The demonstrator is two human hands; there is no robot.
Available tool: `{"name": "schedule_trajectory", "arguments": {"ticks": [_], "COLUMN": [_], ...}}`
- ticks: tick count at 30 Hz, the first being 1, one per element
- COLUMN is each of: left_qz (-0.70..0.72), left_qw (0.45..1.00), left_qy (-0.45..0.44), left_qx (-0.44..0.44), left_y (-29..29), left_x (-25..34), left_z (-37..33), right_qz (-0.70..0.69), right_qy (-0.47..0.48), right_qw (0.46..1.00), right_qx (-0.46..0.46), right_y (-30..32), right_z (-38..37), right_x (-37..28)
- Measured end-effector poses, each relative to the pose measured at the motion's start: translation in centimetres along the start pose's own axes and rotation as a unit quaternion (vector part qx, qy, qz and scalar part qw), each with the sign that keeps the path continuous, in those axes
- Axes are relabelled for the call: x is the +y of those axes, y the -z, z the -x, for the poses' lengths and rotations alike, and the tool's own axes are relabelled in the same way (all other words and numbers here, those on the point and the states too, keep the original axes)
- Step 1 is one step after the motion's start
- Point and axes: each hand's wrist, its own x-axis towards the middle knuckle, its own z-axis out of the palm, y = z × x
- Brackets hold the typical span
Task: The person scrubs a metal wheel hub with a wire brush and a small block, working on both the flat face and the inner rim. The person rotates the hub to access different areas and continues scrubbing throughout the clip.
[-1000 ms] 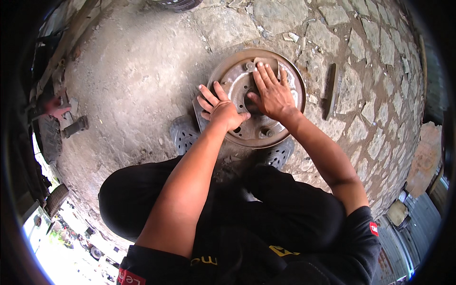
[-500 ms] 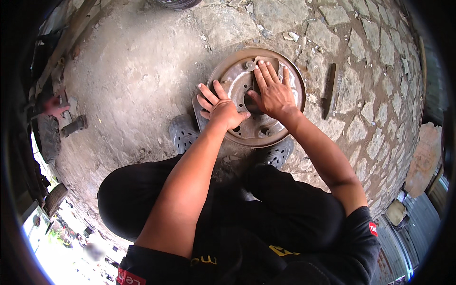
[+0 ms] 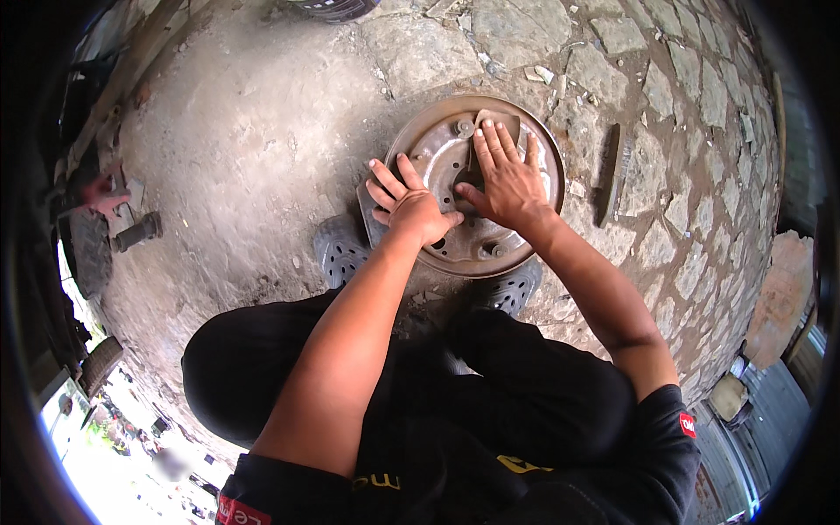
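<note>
A round, rusty metal brake backing plate (image 3: 435, 144), with a raised rim and several holes, lies on the ground before my feet. My right hand (image 3: 510, 185) is spread flat over a thin brown sheet (image 3: 510, 123) that looks like sandpaper, pressing it on the plate's upper right part. Its thumb reaches over the dark centre hole. My left hand (image 3: 411, 212), fingers apart, rests on the plate's left edge with the thumb pointing inward. The palms hide part of the plate and most of the sheet.
Grey clogs (image 3: 342, 252) on my feet sit close against the plate. A flat metal bar (image 3: 610, 175) lies on the stone paving at right. At left are a black cylindrical part (image 3: 138, 231) and a red metal piece (image 3: 106, 198). A dark round container (image 3: 336, 8) stands at the far edge.
The view has shifted slightly, so the plate and both hands appear a little lower. My right hand keeps nearly the same place on the sheet; my left hand still rests at the rim.
</note>
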Motion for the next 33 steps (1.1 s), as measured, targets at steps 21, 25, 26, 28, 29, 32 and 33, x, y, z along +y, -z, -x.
{"name": "schedule_trajectory", "arguments": {"ticks": [21, 25, 26, 28, 29, 32, 33], "left_qz": [-0.004, -0.007, -0.006, -0.006, -0.007, -0.006, -0.006], "left_qw": [1.0, 1.0, 1.0, 1.0, 1.0, 1.0, 1.0], "left_qy": [-0.013, -0.007, -0.007, -0.009, -0.011, -0.011, -0.011], "left_qx": [0.009, 0.003, 0.006, 0.013, 0.014, 0.015, 0.017], "left_y": [-0.2, 0.2, 0.1, 0.0, -0.3, -0.3, 0.0], "left_x": [0.0, -0.1, 0.0, 0.0, 0.0, -0.3, -0.3], "left_z": [-0.4, -0.2, -0.2, -0.5, -0.6, -0.4, -0.3], "right_qz": [0.042, 0.029, 0.019, 0.023, 0.026, 0.027, 0.024], "right_qy": [0.057, 0.052, 0.051, 0.05, 0.051, 0.05, 0.047], "right_qw": [0.996, 0.997, 0.998, 0.997, 0.997, 0.997, 0.997], "right_qx": [0.054, 0.042, 0.042, 0.047, 0.051, 0.061, 0.062], "right_y": [-0.3, 0.3, 0.1, -0.8, -0.7, 0.1, 0.1], "right_z": [-1.7, -2.4, -1.9, -1.1, -1.1, -2.4, -2.3], "right_x": [3.2, 2.6, 2.6, 3.0, 3.0, 2.6, 2.5]}}
